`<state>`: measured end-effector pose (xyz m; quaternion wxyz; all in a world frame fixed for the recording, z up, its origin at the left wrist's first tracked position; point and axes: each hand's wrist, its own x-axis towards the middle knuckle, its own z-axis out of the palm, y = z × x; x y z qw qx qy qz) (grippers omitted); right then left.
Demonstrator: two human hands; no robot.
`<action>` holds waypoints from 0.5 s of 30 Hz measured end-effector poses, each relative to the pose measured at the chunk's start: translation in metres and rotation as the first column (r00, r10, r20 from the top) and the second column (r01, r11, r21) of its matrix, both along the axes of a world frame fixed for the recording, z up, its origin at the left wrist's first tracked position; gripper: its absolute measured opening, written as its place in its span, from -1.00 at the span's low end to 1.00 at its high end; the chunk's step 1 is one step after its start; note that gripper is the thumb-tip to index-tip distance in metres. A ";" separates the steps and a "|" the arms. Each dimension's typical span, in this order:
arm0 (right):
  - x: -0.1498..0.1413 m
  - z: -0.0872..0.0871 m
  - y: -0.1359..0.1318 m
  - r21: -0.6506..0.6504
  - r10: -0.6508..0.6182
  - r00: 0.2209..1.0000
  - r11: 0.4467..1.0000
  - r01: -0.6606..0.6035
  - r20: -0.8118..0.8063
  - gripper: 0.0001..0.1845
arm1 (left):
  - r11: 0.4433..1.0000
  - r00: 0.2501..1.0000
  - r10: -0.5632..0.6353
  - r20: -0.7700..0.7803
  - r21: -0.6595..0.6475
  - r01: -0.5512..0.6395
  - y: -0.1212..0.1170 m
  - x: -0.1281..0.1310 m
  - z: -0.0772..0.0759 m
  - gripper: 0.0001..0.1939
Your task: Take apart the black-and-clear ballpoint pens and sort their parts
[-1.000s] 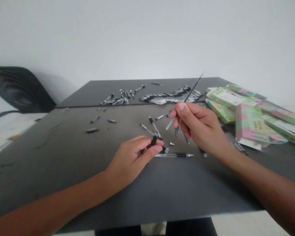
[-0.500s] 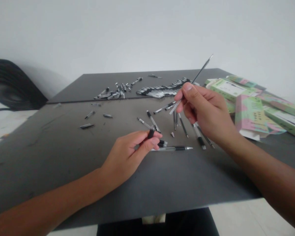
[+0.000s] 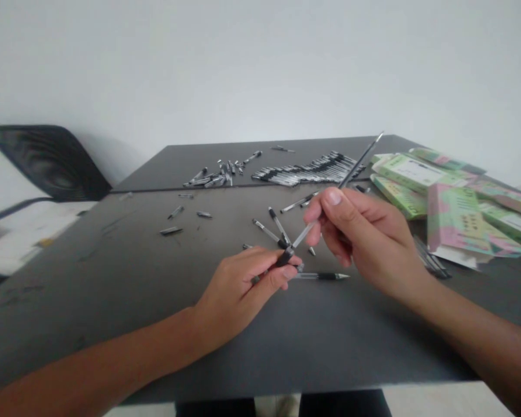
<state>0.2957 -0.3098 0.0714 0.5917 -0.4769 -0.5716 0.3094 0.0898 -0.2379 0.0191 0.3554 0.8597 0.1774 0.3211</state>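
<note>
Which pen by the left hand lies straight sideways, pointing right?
The clear plastic pen with a black grip, just right of the left hand; the two clear-and-black pens beyond it slant instead.

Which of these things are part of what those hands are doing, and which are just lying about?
Part of the job:
- refill, in the right hand; its lower end seems to meet the barrel
- barrel, in the left hand

Lying about, untouched:
- pen row, possibly related
- boxes
</note>
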 end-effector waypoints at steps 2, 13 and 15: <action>-0.001 0.000 -0.003 0.007 0.005 1.000 1.000 -0.005 0.005 -0.56 | 1.000 1.000 -0.011 0.013 0.010 0.011 0.000 0.000 0.000 -0.80; -0.001 0.001 -0.008 0.053 0.022 0.999 0.998 -0.024 0.044 -0.62 | 0.996 0.996 -0.035 0.081 0.087 0.028 0.001 0.001 0.001 -0.88; -0.001 0.002 -0.010 0.060 0.025 0.999 0.998 -0.028 0.045 -0.63 | 0.992 0.993 -0.052 0.102 0.122 0.039 0.001 0.002 0.001 -0.91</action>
